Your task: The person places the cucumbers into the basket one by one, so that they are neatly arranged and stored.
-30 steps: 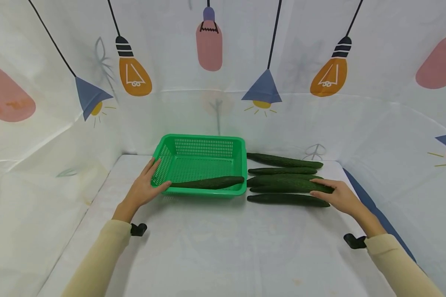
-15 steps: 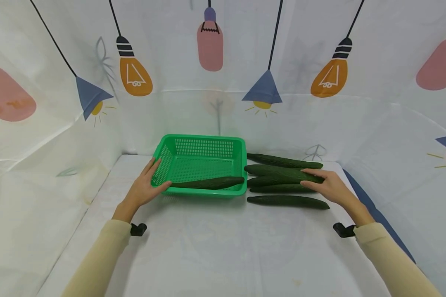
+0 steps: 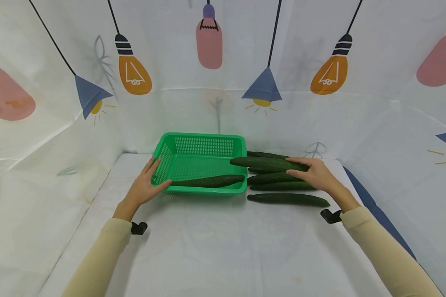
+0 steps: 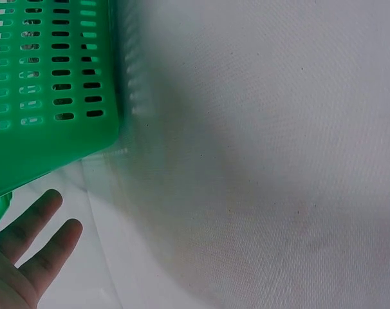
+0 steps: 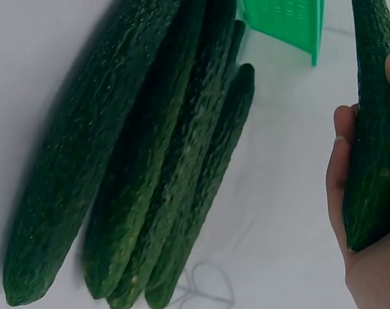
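My right hand (image 3: 314, 175) grips a long green cucumber (image 3: 262, 163) near its right end. In the head view the cucumber's left end overlaps the right rim of a green plastic basket (image 3: 241, 142). The right wrist view shows the held cucumber (image 5: 375, 167) with fingers and thumb around it. My left hand (image 3: 143, 189) touches the basket's front left corner, its fingers straight and spread. Two of those fingers show beside the basket wall (image 4: 53, 141) in the left wrist view. Inside the basket, one cucumber (image 3: 212, 181) lies along the front.
Several cucumbers (image 3: 288, 199) lie side by side on the white-covered table (image 3: 223, 239), right of the basket. A white printed sheet (image 3: 186, 107) hangs behind the table and at its sides. Each wrist bears a small black mount (image 3: 330, 216).
My right hand has lifted a cucumber from the row and carried it left and back, towards the basket's right rim. My left hand has stayed at the basket corner.
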`<control>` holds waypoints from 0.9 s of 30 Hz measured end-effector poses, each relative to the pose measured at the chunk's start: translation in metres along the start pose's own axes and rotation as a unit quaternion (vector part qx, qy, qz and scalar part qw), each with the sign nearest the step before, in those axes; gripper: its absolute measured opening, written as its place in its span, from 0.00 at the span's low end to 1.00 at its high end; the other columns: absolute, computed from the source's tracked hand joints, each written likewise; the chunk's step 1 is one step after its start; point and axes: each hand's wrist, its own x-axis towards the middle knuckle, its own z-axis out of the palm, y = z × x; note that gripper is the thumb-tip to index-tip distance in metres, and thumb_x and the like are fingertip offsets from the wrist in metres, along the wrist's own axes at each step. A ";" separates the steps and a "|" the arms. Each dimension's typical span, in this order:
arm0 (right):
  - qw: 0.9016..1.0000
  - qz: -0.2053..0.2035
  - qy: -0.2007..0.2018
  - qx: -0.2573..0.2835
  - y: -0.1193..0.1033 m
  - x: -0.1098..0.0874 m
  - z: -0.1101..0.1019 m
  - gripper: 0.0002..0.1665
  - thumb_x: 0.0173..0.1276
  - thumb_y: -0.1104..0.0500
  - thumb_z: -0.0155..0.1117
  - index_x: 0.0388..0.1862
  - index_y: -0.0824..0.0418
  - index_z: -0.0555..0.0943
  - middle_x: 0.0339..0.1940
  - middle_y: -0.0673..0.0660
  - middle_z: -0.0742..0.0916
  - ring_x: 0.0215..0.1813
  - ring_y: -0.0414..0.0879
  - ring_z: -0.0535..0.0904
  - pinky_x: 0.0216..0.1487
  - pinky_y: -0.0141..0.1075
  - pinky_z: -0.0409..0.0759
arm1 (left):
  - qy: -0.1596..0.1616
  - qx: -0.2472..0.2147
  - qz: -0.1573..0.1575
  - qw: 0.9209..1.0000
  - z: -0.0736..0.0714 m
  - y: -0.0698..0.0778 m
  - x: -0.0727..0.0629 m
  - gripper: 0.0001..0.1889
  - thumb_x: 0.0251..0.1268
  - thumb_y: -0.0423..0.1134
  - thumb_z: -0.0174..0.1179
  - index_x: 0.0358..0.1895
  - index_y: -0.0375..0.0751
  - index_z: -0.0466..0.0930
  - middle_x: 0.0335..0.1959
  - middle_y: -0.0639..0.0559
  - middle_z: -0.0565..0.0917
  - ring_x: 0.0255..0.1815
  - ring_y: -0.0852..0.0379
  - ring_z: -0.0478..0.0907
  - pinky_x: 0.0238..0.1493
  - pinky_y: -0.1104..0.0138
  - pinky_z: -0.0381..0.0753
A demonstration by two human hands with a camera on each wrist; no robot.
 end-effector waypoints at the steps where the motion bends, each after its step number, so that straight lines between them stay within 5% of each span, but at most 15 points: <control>1: 1.000 0.000 -0.002 0.005 -0.001 0.002 0.001 0.33 0.73 0.44 0.68 0.73 0.54 0.77 0.72 0.66 0.79 0.24 0.41 0.70 0.49 0.51 0.77 | -0.002 0.000 0.000 1.000 0.000 0.000 0.000 0.51 0.67 0.66 0.61 0.86 0.53 0.45 0.87 0.47 0.42 0.81 0.27 0.53 0.68 0.27 0.62; 4: 1.000 -0.004 -0.008 0.015 -0.007 0.006 0.004 0.33 0.73 0.45 0.69 0.73 0.54 0.77 0.73 0.65 0.78 0.31 0.49 0.79 0.55 0.56 0.79 | -0.006 0.002 -0.001 1.000 -0.001 0.001 0.001 0.51 0.67 0.67 0.61 0.86 0.53 0.44 0.87 0.47 0.42 0.81 0.27 0.53 0.68 0.27 0.61; 7: 1.000 -0.014 -0.015 0.023 -0.013 0.011 0.008 0.33 0.72 0.45 0.69 0.72 0.53 0.78 0.73 0.64 0.79 0.54 0.57 0.82 0.63 0.62 0.77 | -0.009 0.005 -0.002 1.000 -0.001 0.001 0.001 0.51 0.68 0.67 0.60 0.86 0.52 0.44 0.87 0.47 0.41 0.81 0.26 0.52 0.68 0.27 0.61; 8: 0.999 -0.019 -0.018 0.026 -0.016 0.012 0.010 0.33 0.72 0.46 0.69 0.72 0.54 0.78 0.73 0.64 0.79 0.54 0.57 0.82 0.64 0.62 0.77 | -0.010 0.005 -0.002 1.000 -0.001 0.001 0.001 0.51 0.68 0.67 0.60 0.86 0.52 0.44 0.87 0.47 0.41 0.81 0.27 0.52 0.68 0.27 0.61; 10: 0.999 -0.023 -0.024 0.030 -0.020 0.015 0.012 0.33 0.72 0.45 0.69 0.73 0.53 0.77 0.73 0.63 0.79 0.36 0.52 0.82 0.62 0.59 0.77 | -0.010 0.004 -0.003 1.000 -0.001 0.001 0.000 0.51 0.68 0.67 0.60 0.86 0.52 0.45 0.87 0.47 0.41 0.81 0.27 0.52 0.69 0.27 0.61; 12: 0.999 -0.030 -0.028 0.033 -0.025 0.018 0.014 0.33 0.73 0.45 0.69 0.73 0.53 0.77 0.72 0.63 0.79 0.20 0.44 0.69 0.59 0.55 0.78 | -0.009 0.004 -0.003 1.000 0.000 0.001 0.000 0.51 0.68 0.67 0.60 0.85 0.51 0.45 0.87 0.47 0.42 0.81 0.27 0.52 0.69 0.28 0.61; 14: 0.998 -0.037 -0.029 0.031 -0.029 0.022 0.016 0.32 0.73 0.45 0.69 0.73 0.53 0.78 0.72 0.63 0.80 0.16 0.39 0.57 0.55 0.51 0.77 | -0.009 0.004 -0.002 1.000 -0.001 0.001 0.001 0.51 0.68 0.67 0.60 0.85 0.51 0.45 0.87 0.47 0.42 0.81 0.27 0.52 0.69 0.28 0.61; 20: 0.997 -0.055 -0.037 0.031 -0.043 0.032 0.023 0.31 0.73 0.47 0.69 0.72 0.54 0.78 0.72 0.62 0.80 0.14 0.39 0.51 0.49 0.48 0.75 | -0.004 0.007 0.001 1.000 -0.001 0.001 0.001 0.51 0.67 0.66 0.61 0.85 0.50 0.46 0.87 0.45 0.42 0.81 0.27 0.53 0.69 0.28 0.62; 27: 0.995 -0.080 -0.042 0.030 -0.054 0.044 0.032 0.30 0.72 0.46 0.70 0.70 0.52 0.80 0.71 0.62 0.81 0.18 0.37 0.62 0.54 0.50 0.78 | 0.000 0.007 0.002 1.000 0.000 0.000 0.002 0.51 0.67 0.66 0.61 0.85 0.50 0.47 0.87 0.44 0.44 0.81 0.27 0.52 0.68 0.27 0.62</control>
